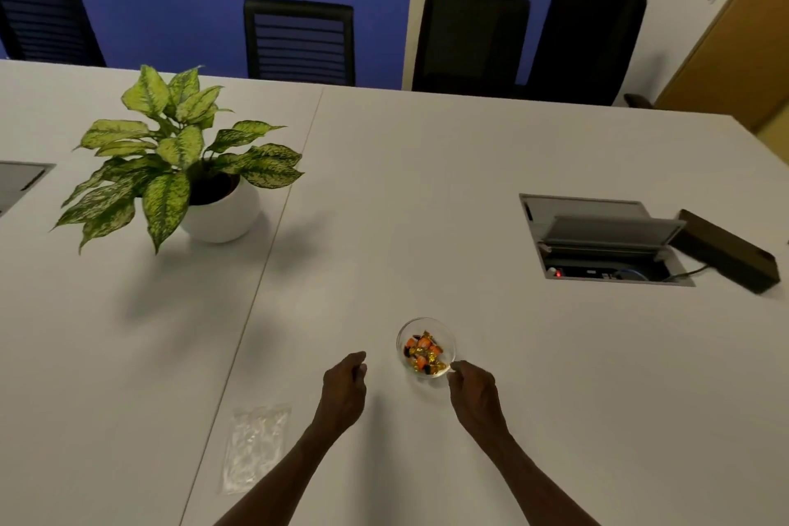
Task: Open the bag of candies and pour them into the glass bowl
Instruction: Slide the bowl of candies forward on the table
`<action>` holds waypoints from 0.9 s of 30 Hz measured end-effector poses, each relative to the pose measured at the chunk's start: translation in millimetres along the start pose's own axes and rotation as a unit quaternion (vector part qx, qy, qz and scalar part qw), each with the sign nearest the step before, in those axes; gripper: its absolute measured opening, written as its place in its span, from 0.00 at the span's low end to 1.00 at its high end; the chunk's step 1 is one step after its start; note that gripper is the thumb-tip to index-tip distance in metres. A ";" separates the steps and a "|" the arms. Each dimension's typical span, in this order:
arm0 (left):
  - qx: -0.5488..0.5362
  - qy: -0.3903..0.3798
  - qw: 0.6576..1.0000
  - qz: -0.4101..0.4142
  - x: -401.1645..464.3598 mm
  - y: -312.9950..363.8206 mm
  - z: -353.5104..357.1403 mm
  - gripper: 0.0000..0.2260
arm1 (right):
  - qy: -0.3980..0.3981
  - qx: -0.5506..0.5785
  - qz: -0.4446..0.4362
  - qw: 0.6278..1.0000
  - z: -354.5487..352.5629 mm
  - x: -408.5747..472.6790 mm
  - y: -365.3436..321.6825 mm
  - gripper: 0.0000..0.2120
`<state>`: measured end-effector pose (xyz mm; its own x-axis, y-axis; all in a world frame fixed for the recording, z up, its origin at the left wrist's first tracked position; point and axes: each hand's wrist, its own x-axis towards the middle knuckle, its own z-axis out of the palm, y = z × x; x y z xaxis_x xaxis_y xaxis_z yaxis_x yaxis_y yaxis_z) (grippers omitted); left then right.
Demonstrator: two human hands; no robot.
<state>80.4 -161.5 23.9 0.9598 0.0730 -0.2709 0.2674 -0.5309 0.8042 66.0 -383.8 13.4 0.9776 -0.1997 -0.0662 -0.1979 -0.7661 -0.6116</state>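
Candies [423,352] are held in bowl [448,338]; its rim is pinched by right hand [473,394]. Left hand [343,386] is loosely curled, nothing grasped. Flat bag [255,446] is left on desk [555,376].

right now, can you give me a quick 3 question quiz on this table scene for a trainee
1. True or false: the candies are in the glass bowl.
2. Where does the empty clear plastic bag lie?
A. inside the bowl
B. flat on the white table, near the left forearm
C. in the right hand
3. Which hand touches the bowl's rim?

Key
1. True: orange and gold wrapped candies fill the bowl.
2. B: it lies flat and apart from both hands.
3. The right hand, fingertips at the near rim; the left hand is beside the bowl, loosely curled, holding nothing visible.
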 end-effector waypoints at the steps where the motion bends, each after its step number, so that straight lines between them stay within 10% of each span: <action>1: 0.002 0.001 1.000 0.004 5.3 4.2 3.6 0.09 | 0.005 -0.001 0.006 1.000 -0.6 4.3 1.5 0.04; 27: -0.058 -0.005 0.992 -0.111 62.6 39.3 50.0 0.05 | -0.027 0.044 0.105 0.993 15.1 64.3 15.4 0.29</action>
<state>146.8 -220.0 12.1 0.8756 0.1687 -0.4526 0.4804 -0.4014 0.7798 126.9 -399.3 -12.1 0.9182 -0.3148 -0.2406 -0.3935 -0.6542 -0.6459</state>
